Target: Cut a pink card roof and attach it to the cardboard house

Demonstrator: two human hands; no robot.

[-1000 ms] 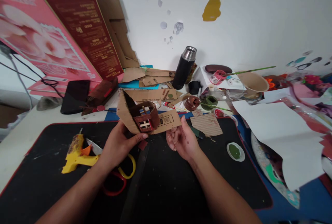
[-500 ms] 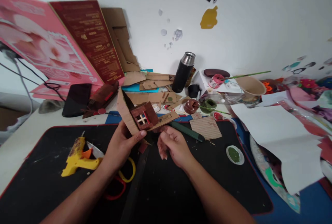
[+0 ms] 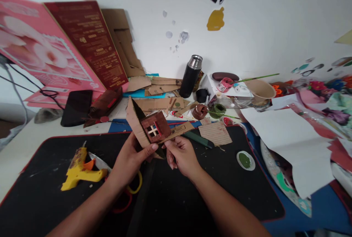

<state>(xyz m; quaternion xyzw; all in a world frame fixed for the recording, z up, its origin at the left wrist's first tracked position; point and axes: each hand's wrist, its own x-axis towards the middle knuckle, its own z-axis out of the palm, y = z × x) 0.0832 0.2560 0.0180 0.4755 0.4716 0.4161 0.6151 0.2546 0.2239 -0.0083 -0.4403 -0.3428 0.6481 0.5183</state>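
A small cardboard house (image 3: 158, 125) is tilted above the black mat, with a brown-painted wall, a cross-barred window and a red strip beside the window. My left hand (image 3: 137, 154) grips its left side, the thumb lying along the lower edge. At the bottom edge of the house, under a bare cardboard strip (image 3: 180, 130), the curled fingers of my right hand (image 3: 183, 154) pinch the cardboard; their tips are partly hidden. Behind my right hand lies a dark green cutter-like tool (image 3: 199, 139). A yellow glue gun (image 3: 79, 169) and scissors (image 3: 136, 182) rest left of my left forearm.
A black flask (image 3: 190, 77) stands at the back among cardboard scraps (image 3: 156, 104). Brown (image 3: 200, 111) and green (image 3: 219, 109) paint jars sit near a corrugated piece (image 3: 216, 133). Right of them are a green-paint lid (image 3: 245, 160) and white paper (image 3: 294, 141). A pink box (image 3: 55, 50) stands left.
My right hand has risen to the lower edge of the house and its fingers have closed there. The house has tilted slightly and moved a little right. The view has shifted slightly.
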